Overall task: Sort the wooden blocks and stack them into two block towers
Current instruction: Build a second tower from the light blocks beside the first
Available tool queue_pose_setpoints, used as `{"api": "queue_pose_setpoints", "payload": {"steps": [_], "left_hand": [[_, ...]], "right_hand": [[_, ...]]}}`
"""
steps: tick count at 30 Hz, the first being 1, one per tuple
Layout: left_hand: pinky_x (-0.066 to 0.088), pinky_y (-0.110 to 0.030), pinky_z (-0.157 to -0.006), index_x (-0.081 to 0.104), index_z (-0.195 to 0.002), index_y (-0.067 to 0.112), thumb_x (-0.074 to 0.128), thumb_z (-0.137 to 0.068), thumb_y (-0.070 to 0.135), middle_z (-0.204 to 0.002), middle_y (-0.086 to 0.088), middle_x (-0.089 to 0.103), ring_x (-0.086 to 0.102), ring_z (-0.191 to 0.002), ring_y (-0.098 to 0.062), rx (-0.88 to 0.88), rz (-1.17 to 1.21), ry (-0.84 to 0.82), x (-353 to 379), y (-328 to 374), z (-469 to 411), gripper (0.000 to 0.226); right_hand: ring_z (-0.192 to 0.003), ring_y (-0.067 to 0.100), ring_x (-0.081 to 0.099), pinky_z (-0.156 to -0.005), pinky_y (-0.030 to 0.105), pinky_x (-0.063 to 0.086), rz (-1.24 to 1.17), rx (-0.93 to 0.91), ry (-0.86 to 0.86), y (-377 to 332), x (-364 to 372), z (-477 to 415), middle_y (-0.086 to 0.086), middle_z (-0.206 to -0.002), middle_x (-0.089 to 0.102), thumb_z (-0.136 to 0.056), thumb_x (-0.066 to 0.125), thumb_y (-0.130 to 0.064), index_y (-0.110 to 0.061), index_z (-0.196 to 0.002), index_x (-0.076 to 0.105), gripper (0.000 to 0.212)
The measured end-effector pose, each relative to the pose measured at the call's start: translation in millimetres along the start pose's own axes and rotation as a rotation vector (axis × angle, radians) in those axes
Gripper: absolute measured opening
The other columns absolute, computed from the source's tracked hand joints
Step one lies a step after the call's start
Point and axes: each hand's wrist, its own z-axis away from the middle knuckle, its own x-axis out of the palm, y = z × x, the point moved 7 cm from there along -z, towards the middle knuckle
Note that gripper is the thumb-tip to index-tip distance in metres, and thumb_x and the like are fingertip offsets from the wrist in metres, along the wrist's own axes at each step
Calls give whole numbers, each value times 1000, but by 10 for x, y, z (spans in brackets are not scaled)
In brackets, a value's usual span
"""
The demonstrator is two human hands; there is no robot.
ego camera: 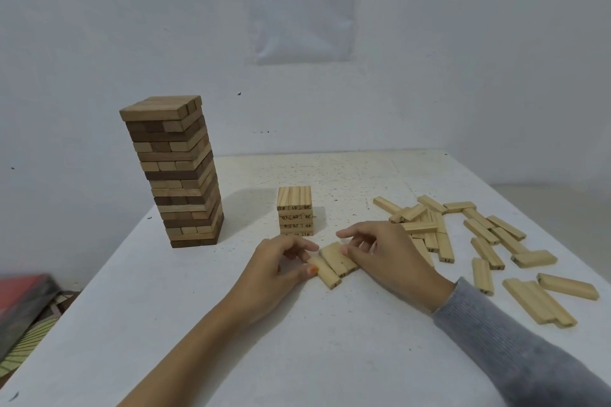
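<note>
Squaring three pale blocks (334, 263) on the tabletop (297, 347), left hand (281, 263) and right hand (388, 251) each pinching the row's sides; light, rigid, slick wood, likely best squeezed across long faces.

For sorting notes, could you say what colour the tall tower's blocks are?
Tall tower: mixed tan and dark brown; head view.

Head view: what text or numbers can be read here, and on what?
"5. Ambil blok berbaki di sekitar kawasan penindanan dan": wall sheet; its upper lines are blurrier.
"28", "31": top-layer block ends of the short tower.
"40", "52": lower layers there; neighbours blurred.
"11": end of a loose block.
Other loose blocks: numbers too small to read.
Tall tower: no text.
</note>
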Motion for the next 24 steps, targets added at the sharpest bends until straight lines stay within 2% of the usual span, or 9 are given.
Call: {"api": "queue_pose_setpoints", "payload": {"steps": [4, 7, 9, 12, 15, 17, 19, 21, 24], "left_hand": [[34, -5, -72, 65, -108, 23, 74, -82, 17, -88, 6, 64, 53, -89, 4, 9, 14, 35, -1, 28, 5, 28], [33, -6, -73, 60, -113, 27, 76, -80, 26, -90, 8, 63, 51, -91, 1, -8, 15, 38, -2, 4, 18, 37], [32, -9, -78, 56, -116, 32, 71, -76, 46, -98, 15, 57, 46, -98, 0, -23, -69, 34, 22, 2, 34, 46], [22, -17, -87, 45, -126, 39, 48, -71, 82, -112, 23, 38, 30, -111, 0, 0, -389, -26, 115, 43, 87, 70], [9, -18, -90, 33, -136, 39, 15, -72, 81, -130, 20, 23, 15, -128, -1, 42, -551, -94, 235, 83, 150, 79], [4, -19, -97, 22, -144, 29, 10, -77, 74, -145, 15, 12, 2, -136, -4, 19, -571, -121, 281, 83, 191, 82], [2, -22, -105, 11, -151, 20, 9, -82, 65, -155, 11, 1, -5, -139, -5, -11, -580, -128, 311, 95, 224, 82], [2, -23, -106, 1, -153, 16, -1, -80, 62, -158, 7, -8, -8, -139, -5, -16, -607, -126, 366, 148, 238, 86], [4, -25, -103, -4, -153, 13, -21, -67, 56, -160, 0, -12, -10, -143, -8, -71, -696, -119, 466, 160, 243, 98]], "right_hand": [[-90, -6, 44, -79, 14, 41, 145, -63, -293, -98, 172, 138, -17, -108, 45, -82, 71, -40, -42, -132, 44, 57], [-101, -5, 39, -88, 19, 38, 223, -138, -281, -130, 157, 150, -22, -109, 44, -79, 72, -41, -42, -139, 33, 71], [-105, -3, 40, -91, 21, 40, 176, -131, -266, -121, 132, 134, -23, -111, 47, -78, 71, -33, -42, -139, 33, 72], [-116, 0, 38, -99, 24, 36, 164, -129, -301, -154, 131, 164, -21, -120, 45, -83, 64, -24, -43, -140, 32, 68], [-128, 5, 26, -113, 29, 25, 344, -153, -281, -131, 105, 232, -13, -135, 34, -93, 54, -33, -28, -150, 24, 65], [-141, 9, 11, -119, 28, 11, 552, -118, -276, -13, 110, 301, -7, -153, 19, -96, 37, -52, -17, -155, 12, 73], [-147, 11, -5, -118, 28, -3, 685, -85, -290, 65, 130, 382, -3, -162, -1, -87, 5, -71, -13, -155, 0, 89], [-147, 12, -18, -114, 27, -14, 727, -88, -291, 92, 168, 440, 0, -162, -13, -71, -20, -68, -12, -154, -8, 101], [-146, 13, -23, -111, 28, -22, 753, -115, -279, 114, 217, 445, 2, -162, -17, -60, -38, -64, -12, -153, -12, 110]]}}
